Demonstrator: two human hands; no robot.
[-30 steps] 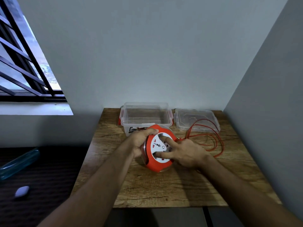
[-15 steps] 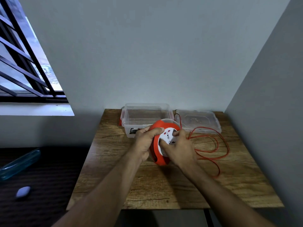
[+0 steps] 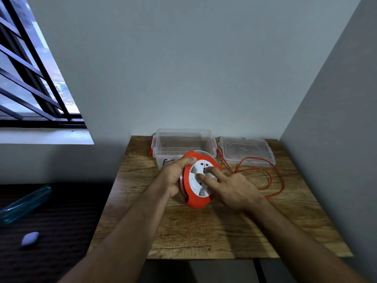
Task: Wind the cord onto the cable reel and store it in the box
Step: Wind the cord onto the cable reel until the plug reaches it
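An orange cable reel [image 3: 195, 201] with a white socket face stands on edge in the middle of the wooden table [image 3: 214, 231]. My left hand [image 3: 175, 176] grips its left rim from behind. My right hand [image 3: 230, 186] rests two fingertips on the white face, fingers spread. The loose orange cord [image 3: 267, 180] runs from the reel's right side in loops over the table. The clear plastic box [image 3: 183, 148] with orange clips stands open just behind the reel.
The box's clear lid [image 3: 246, 150] lies flat at the back right, with cord lying over its front edge. Walls close the table at the back and right. Left of the table are a dark floor, a bluish bottle [image 3: 24, 203] and a small pale object [image 3: 30, 237].
My right hand's fingers have gone round on the reel's white face, turning it. The loose cord loops on the right have shrunk and shifted.
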